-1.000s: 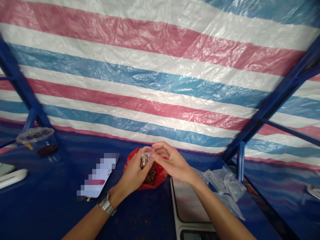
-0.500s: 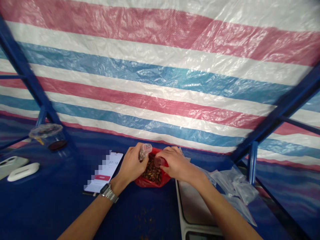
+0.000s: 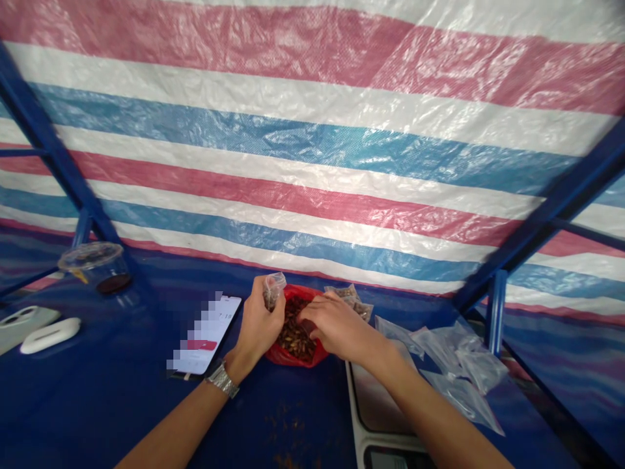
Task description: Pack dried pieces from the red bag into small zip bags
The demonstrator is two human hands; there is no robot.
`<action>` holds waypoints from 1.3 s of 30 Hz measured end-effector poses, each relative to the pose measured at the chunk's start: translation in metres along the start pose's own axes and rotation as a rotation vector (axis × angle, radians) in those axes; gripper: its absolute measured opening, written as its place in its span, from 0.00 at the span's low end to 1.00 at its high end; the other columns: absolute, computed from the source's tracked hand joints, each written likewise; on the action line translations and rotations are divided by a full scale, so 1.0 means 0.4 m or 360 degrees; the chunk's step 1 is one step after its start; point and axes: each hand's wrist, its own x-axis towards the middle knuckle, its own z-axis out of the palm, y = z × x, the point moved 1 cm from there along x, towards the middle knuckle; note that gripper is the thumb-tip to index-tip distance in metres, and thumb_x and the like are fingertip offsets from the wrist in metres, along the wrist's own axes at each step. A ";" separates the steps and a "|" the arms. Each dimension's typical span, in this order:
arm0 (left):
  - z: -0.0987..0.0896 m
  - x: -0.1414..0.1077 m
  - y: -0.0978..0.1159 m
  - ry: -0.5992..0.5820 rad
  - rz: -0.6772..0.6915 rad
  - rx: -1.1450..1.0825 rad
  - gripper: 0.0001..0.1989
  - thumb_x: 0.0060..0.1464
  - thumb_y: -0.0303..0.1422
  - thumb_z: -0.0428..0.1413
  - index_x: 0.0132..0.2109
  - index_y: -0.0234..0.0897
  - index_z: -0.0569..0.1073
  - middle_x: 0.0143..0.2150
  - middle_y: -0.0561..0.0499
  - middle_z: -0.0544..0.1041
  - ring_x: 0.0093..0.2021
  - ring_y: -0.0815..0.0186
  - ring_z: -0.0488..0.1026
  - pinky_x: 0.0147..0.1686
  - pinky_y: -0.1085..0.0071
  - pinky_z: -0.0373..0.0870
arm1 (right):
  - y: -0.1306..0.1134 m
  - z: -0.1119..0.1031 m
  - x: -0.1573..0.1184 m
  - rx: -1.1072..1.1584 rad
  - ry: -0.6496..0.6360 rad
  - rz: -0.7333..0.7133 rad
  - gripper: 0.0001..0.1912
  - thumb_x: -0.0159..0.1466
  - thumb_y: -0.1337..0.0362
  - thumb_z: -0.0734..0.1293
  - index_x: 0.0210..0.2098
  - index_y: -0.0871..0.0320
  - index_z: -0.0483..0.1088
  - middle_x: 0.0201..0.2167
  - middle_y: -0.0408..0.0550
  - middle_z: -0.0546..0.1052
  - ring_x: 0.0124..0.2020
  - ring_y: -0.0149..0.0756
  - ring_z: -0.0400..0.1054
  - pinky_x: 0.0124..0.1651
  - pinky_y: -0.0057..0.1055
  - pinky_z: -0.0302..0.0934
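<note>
My left hand (image 3: 258, 322) pinches the top of a small clear plastic bag (image 3: 274, 289) holding a few brown pieces. My right hand (image 3: 332, 327) lies curled over the dark brown, seed-like pieces (image 3: 293, 335) in an open red plastic bag (image 3: 288, 355), its fingertips touching the pile. Whatever its palm may hold is hidden. Just behind that hand lie small clear bags with brown contents (image 3: 349, 299).
A digital scale (image 3: 378, 407) sits under my right forearm, with loose clear bags (image 3: 461, 365) to its right. A phone (image 3: 205, 335), a lidded plastic cup (image 3: 95, 267) and a white oblong object (image 3: 49, 335) stand left on the blue tarp; brown crumbs lie nearby.
The small cup seen in my right hand no longer shows. That hand has dropped onto the brown pile, uncovering the filled bags behind it. My left hand still holds the clear bag.
</note>
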 end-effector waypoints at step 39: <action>0.020 -0.023 0.032 -0.0325 0.0499 0.0410 0.10 0.65 0.34 0.57 0.53 0.43 0.71 0.50 0.48 0.81 0.52 0.53 0.75 0.58 0.52 0.57 | -0.030 -0.067 -0.005 0.0448 0.0700 0.0035 0.22 0.72 0.72 0.63 0.62 0.50 0.71 0.61 0.51 0.73 0.63 0.43 0.68 0.67 0.44 0.64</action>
